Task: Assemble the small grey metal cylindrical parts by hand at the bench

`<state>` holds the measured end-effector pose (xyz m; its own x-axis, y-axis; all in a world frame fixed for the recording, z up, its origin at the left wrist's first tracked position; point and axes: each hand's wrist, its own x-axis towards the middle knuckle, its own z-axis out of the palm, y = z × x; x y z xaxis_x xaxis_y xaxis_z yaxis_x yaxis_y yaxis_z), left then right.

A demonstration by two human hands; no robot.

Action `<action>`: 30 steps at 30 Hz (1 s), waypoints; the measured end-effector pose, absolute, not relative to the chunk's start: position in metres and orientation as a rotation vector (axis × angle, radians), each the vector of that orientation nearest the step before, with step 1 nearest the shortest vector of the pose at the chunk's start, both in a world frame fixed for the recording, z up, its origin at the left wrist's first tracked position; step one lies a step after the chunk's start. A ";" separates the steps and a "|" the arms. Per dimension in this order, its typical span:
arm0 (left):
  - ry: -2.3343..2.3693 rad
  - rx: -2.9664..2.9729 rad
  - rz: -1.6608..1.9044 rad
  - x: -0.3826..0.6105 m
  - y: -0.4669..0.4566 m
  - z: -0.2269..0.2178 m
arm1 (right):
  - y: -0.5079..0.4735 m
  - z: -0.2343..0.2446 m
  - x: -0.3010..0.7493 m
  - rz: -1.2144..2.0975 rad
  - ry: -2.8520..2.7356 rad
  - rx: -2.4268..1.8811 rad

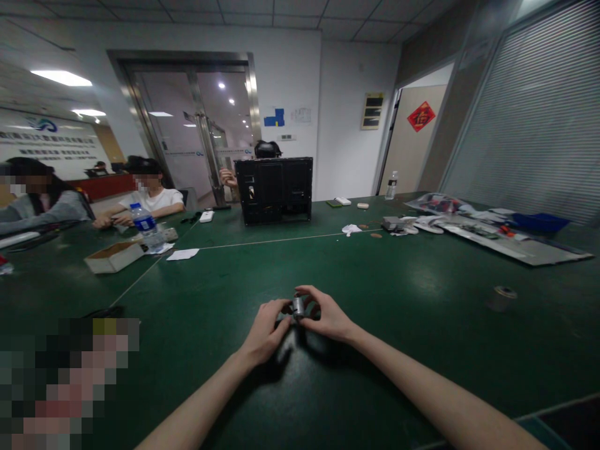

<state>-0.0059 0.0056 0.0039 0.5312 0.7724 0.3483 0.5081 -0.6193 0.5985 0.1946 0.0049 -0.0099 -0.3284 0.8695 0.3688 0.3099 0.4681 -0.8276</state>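
A small silvery metal cylinder, much like a small electric motor [298, 307], is held just above the green table [234, 275]. My right hand [325, 314] grips it from the right, with the fingertips at its top and the thumb near its lower end. From the left, the fingers and thumb of my left hand [270, 328] close in on its side and seem to touch it. What the left fingertips pinch is too small to make out. Shadows of both hands fall on the tabletop below.
Beyond my hands stands a black computer case [274, 190], a person partly behind it. To the left are a box [115, 257], a water bottle [146, 228] and seated people. On the right are a cup [502, 299], a board with parts [510, 244] and a blue tray [539, 221].
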 end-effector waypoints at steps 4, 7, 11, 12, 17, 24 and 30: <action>1.093 2.298 0.798 -0.005 0.007 0.006 | 0.003 -0.012 0.194 0.699 -1.951 -0.980; 1.120 2.290 0.764 -0.003 0.008 0.004 | -0.001 -0.011 0.191 0.618 -2.032 -0.978; 1.117 2.292 0.821 -0.001 0.011 -0.003 | -0.006 -0.006 0.187 0.552 -2.127 -0.932; 1.121 2.292 0.834 -0.001 0.011 -0.004 | -0.007 -0.005 0.187 0.545 -2.140 -0.920; 1.157 2.287 0.873 -0.001 0.013 -0.005 | -0.007 -0.004 0.186 0.541 -2.138 -0.907; 1.179 2.277 0.941 -0.002 0.013 -0.003 | -0.003 -0.010 0.188 0.528 -2.171 -0.948; 1.182 2.316 0.976 -0.001 0.010 -0.002 | -0.003 -0.011 0.188 0.504 -2.174 -0.945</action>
<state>-0.0011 0.0104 -0.0018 0.4105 0.8118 0.4152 0.5614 -0.5838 0.5865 0.1884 -0.0034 -0.0108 -0.4868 0.7499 0.4479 0.4764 0.6578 -0.5834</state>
